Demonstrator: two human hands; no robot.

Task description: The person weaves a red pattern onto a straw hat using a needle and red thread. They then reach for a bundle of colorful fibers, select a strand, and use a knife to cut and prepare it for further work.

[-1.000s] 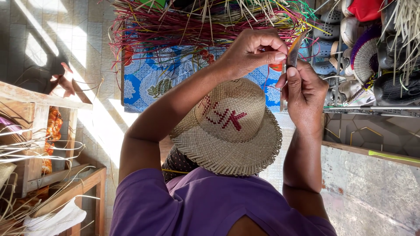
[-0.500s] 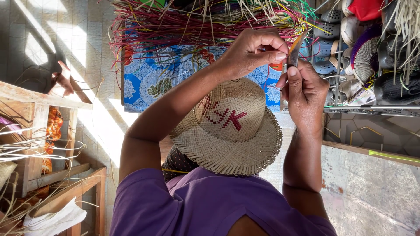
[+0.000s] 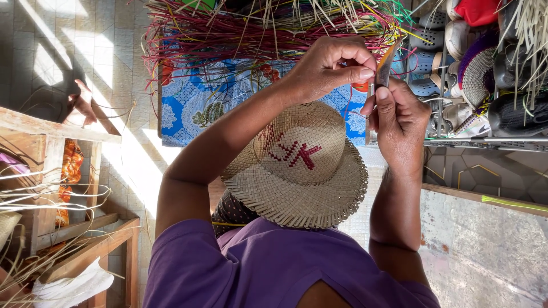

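L fingers (image 3: 358, 67) pinch strip (image 3: 386, 64), R fingers (image 3: 381, 102) just below

Your tan woven-straw hat (image 3: 297, 165) looks matt, coarse. Your purple cotton shirt (image 3: 262, 268) is soft and matt. Red-green dyed reed bundle (image 3: 268, 23) looks dry, fibrous; brown wooden bench (image 3: 57, 137) rough.

A blue patterned cloth (image 3: 194, 108) lies beyond the woven straw hat (image 3: 299, 165), with wooden furniture (image 3: 51, 171) to its left and shoes (image 3: 451, 34) at its upper right.
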